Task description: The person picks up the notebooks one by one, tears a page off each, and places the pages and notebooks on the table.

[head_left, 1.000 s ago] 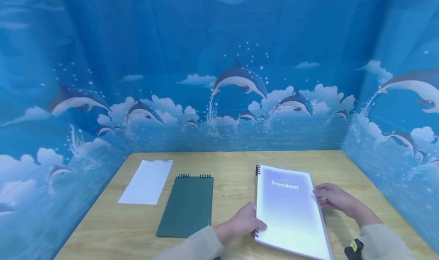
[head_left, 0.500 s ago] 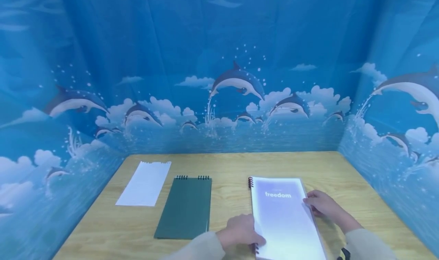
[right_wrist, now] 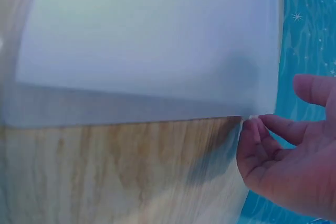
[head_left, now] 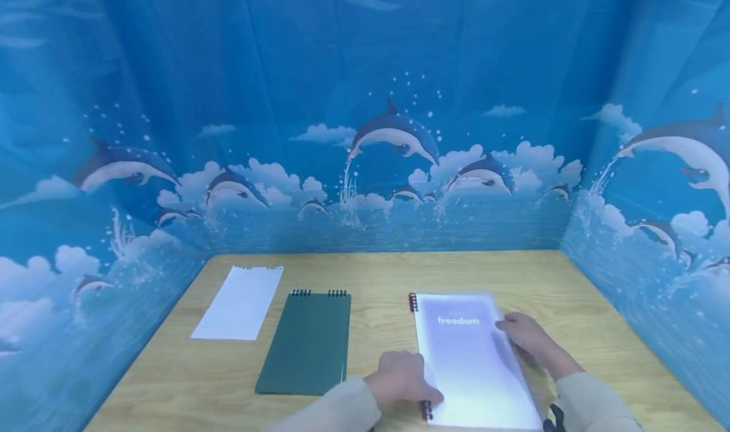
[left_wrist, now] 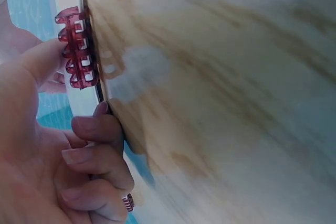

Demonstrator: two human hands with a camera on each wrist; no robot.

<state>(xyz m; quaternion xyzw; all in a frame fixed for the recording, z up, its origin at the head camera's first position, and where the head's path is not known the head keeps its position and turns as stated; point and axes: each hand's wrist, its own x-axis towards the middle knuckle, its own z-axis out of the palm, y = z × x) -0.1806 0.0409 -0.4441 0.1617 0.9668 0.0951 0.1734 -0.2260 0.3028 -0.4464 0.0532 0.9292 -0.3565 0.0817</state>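
Note:
A spiral notebook with a pale purple-white cover reading "freedom" lies at the right of the table, its dark red rings along the left side. My left hand grips its lower left edge, thumb over the cover and fingers curled beneath, as the left wrist view shows beside the red binding rings. At the right edge, my right hand holds the notebook by its fingertips. In the right wrist view, the fingertips meet the edge of the translucent cover, while one digit stands apart.
Left of the notebook lies a dark green notepad with black rings at its top. A white torn-out sheet sits farther left. A blue dolphin-print curtain encloses the wooden table at the back and sides.
The notebook has come down and toward me, shifting a little left and lying straighter, with both hands on its edges. The green notepad and the sheet stay where they were.

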